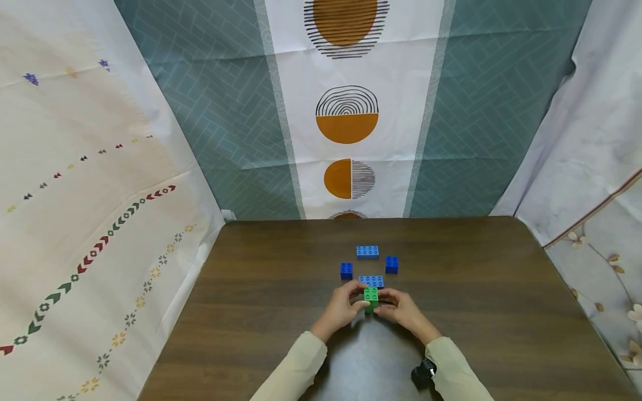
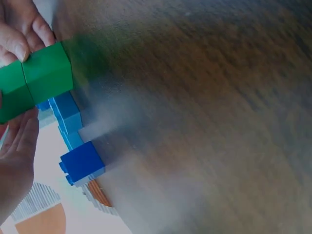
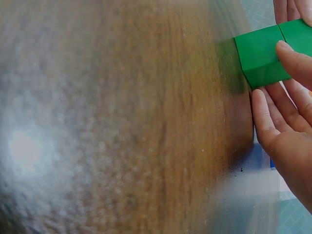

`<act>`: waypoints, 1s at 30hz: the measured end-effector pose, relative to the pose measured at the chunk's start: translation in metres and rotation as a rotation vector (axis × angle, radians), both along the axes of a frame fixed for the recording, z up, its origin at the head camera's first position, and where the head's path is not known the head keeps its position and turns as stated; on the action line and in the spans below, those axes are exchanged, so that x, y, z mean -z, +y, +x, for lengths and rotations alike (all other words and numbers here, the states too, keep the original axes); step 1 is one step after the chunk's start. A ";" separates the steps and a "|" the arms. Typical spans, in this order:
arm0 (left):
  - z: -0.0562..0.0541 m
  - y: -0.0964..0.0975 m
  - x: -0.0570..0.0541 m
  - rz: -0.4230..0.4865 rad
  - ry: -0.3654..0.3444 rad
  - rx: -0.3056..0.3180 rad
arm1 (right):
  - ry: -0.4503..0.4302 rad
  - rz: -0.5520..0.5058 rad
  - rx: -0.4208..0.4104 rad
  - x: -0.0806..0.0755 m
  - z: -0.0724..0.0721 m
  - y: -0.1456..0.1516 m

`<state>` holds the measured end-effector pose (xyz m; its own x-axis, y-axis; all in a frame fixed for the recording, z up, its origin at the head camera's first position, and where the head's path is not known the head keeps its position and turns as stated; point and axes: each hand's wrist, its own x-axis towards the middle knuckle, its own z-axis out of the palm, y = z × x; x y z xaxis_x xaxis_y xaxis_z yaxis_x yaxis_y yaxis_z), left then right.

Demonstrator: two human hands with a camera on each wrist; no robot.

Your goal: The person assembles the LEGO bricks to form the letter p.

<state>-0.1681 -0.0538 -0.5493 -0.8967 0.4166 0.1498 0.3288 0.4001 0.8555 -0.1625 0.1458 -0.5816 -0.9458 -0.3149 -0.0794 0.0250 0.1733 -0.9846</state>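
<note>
Two green bricks, stacked one on the other, stand upright between my hands in the head view. The upper green brick (image 1: 371, 294) shows its studs; the lower green brick (image 2: 47, 73) is at the tabletop end. My left hand (image 1: 343, 306) pinches the stack from the left with thumb and fingers. From the right, my right hand (image 1: 403, 313) grips it too, its thumb at the seam between the bricks in the right wrist view. Just behind the stack lies a light blue brick (image 1: 371, 280), its front partly hidden by the green bricks and fingertips.
On the brown table (image 1: 251, 312), a dark blue brick (image 1: 346, 271) lies behind left and another dark blue brick (image 1: 392, 264) behind right. A second light blue brick (image 1: 368, 252) is farther back. Patterned cloth (image 1: 200, 111) hangs beyond the table edge.
</note>
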 end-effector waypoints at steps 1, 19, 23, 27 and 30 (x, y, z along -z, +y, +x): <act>0.000 0.000 0.000 -0.011 0.013 0.000 | 0.000 0.001 0.005 -0.001 0.000 0.000; 0.008 0.004 0.000 0.235 -0.182 -0.087 | -0.003 0.025 0.026 -0.014 0.006 -0.005; 0.004 0.002 0.010 0.208 -0.205 -0.094 | 0.002 0.014 -0.001 -0.007 0.005 -0.002; 0.003 0.002 0.011 0.179 -0.187 -0.089 | 0.032 0.019 -0.023 -0.005 0.002 0.006; 0.002 0.003 0.012 0.168 -0.176 -0.088 | 0.057 0.022 -0.010 -0.007 -0.001 0.011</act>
<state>-0.1663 -0.0512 -0.5611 -0.9468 0.3181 0.0491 0.1396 0.2681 0.9532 -0.1637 0.1572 -0.5748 -0.9459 -0.3228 -0.0323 -0.0330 0.1948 -0.9803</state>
